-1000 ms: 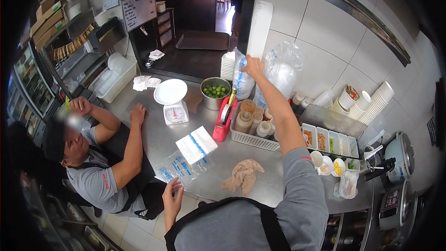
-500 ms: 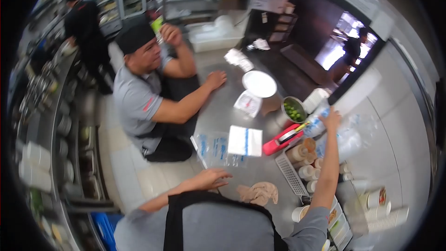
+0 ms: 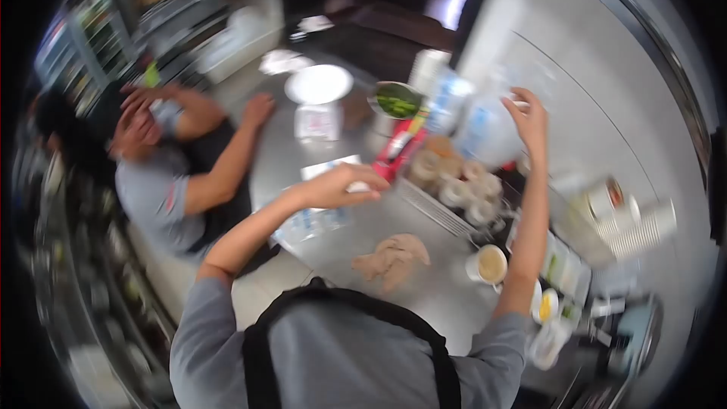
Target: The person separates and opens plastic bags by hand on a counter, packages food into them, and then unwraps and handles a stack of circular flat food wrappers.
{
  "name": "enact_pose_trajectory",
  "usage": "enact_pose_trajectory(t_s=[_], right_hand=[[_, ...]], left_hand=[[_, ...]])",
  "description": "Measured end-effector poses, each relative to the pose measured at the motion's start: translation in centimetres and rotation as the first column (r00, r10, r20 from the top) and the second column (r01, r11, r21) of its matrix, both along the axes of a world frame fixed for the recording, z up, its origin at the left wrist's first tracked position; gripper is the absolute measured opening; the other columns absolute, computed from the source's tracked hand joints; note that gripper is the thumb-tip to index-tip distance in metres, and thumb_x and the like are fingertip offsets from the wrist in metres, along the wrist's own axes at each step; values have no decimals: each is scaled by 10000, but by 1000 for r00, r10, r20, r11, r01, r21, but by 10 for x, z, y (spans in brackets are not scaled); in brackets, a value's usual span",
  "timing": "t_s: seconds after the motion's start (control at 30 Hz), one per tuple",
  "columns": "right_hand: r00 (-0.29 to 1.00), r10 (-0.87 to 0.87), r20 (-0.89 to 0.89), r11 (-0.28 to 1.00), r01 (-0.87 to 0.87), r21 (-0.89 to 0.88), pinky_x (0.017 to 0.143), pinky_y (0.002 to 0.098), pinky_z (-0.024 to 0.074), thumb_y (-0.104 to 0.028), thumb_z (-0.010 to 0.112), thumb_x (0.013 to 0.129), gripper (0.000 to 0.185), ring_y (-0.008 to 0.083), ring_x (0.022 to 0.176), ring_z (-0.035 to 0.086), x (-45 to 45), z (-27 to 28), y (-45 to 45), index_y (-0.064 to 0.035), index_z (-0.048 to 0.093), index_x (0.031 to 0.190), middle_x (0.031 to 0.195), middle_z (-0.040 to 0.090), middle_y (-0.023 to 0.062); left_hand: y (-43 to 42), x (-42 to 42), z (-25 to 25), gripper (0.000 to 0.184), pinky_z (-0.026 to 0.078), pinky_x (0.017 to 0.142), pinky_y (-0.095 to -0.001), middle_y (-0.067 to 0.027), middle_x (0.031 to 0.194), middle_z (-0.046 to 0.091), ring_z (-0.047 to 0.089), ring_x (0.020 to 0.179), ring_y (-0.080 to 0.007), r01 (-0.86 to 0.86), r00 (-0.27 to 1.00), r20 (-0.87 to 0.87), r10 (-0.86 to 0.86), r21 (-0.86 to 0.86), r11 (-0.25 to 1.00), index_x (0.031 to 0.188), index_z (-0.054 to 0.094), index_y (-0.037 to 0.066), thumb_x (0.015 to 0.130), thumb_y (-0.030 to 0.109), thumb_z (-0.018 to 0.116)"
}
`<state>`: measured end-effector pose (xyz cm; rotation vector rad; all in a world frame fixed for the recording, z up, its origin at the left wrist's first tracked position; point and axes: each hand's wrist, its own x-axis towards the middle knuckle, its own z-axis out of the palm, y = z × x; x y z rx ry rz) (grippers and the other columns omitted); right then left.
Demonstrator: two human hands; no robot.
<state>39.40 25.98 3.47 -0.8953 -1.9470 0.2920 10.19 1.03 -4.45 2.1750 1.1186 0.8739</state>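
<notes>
My left hand [image 3: 342, 185] is over the counter, above the white folded packet [image 3: 331, 167]. Its fingers are curled, and a small white patch shows beneath them, too blurred to name. My right hand [image 3: 531, 123] is raised by the wall at the clear plastic bag of white containers [image 3: 488, 132], thumb and forefinger apart. Left of that bag stands a narrower clear bag with blue print [image 3: 448, 102]. A flat printed plastic bag [image 3: 314, 221] lies below my left forearm. The crumpled tan cloth [image 3: 394, 259] rests nearer to me.
A co-worker [image 3: 155, 174] leans on the counter at left. Around it are a scale [image 3: 318, 123], a pot of green fruit [image 3: 397, 102], a red tape dispenser [image 3: 400, 148], a basket of bottles [image 3: 435, 208], a filled cup [image 3: 491, 263] and stacked cups [image 3: 644, 229].
My right hand has left the narrow printed bag and moved right beside the large bag. My left hand has risen from the counter's near edge to above the packet. The view has swung round.
</notes>
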Motion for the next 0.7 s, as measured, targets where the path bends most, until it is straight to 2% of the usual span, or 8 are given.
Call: enact_pose_trajectory(t_s=[0.1, 0.17, 0.27, 0.33, 0.43, 0.5, 0.63, 0.7], right_hand=[[989, -134, 62, 965, 144, -221, 500, 264, 470, -196, 684, 748, 201, 151, 503, 586, 51, -5, 19, -10, 626, 791, 593, 598, 67], [954, -194, 227, 904, 263, -336, 461, 262, 462, -170, 681, 743, 205, 136, 476, 577, 74, -10, 23, 21, 617, 782, 572, 595, 63], [908, -169, 383, 791, 357, -498, 432, 272, 469, -143, 716, 701, 356, 143, 479, 581, 88, -28, 26, 72, 579, 949, 621, 619, 101], [909, -143, 391, 729, 364, -580, 436, 282, 478, -165, 766, 643, 630, 172, 583, 618, 85, -31, 20, 44, 465, 1155, 777, 638, 146], [975, -135, 175, 825, 209, -525, 454, 285, 493, -174, 801, 588, 831, 212, 766, 624, 75, -62, 24, 0, 349, 1263, 1003, 595, 180], [992, -52, 118, 851, 106, -514, 486, 287, 506, -174, 816, 555, 911, 231, 868, 597, 71, -84, 42, -25, 304, 1293, 1113, 537, 185], [996, -70, 53, 856, 87, -510, 555, 292, 528, -161, 832, 509, 983, 244, 940, 572, 63, -116, 58, -34, 272, 1307, 1168, 506, 180], [995, -82, 64, 853, 103, -511, 539, 287, 522, -152, 833, 496, 1004, 240, 933, 573, 63, -126, 65, -30, 260, 1310, 1165, 505, 182]], left_hand=[[60, 23, 21, 255, 477, 769, -330, -119, 990, 611, 607, 869, -237, -24, 999, 28, 20, 171, 985, 1028, 600, 17, 806, 143, 604], [94, 38, 29, 277, 480, 787, -309, -101, 1020, 614, 607, 894, -201, -62, 993, 108, 53, 76, 995, 1068, 596, 35, 807, 127, 600], [144, 63, 39, 391, 446, 861, -270, -111, 1138, 568, 564, 994, -163, 146, 925, 378, -27, -292, 945, 1183, 506, -19, 825, 111, 597], [183, 82, 30, 499, 427, 862, -244, -113, 1199, 524, 531, 1028, -133, 285, 822, 566, 67, -511, 811, 1243, 412, -54, 812, 97, 614], [262, 107, -18, 604, 420, 871, -258, -127, 1193, 517, 522, 1040, -167, 124, 926, 368, 87, -512, 850, 1233, 407, -44, 729, 117, 698], [274, 130, -19, 655, 418, 871, -277, -140, 1165, 525, 523, 1033, -196, -1, 955, 265, 135, -450, 893, 1211, 422, -36, 661, 117, 743], [333, 151, -82, 728, 419, 850, -315, -151, 1116, 539, 530, 996, -241, -107, 951, 249, 184, -292, 950, 1194, 433, -32, 575, 108, 789], [335, 150, -77, 710, 429, 789, -308, -134, 1072, 544, 528, 938, -221, -166, 971, 105, 215, -357, 919, 1180, 444, -34, 574, 101, 788]])
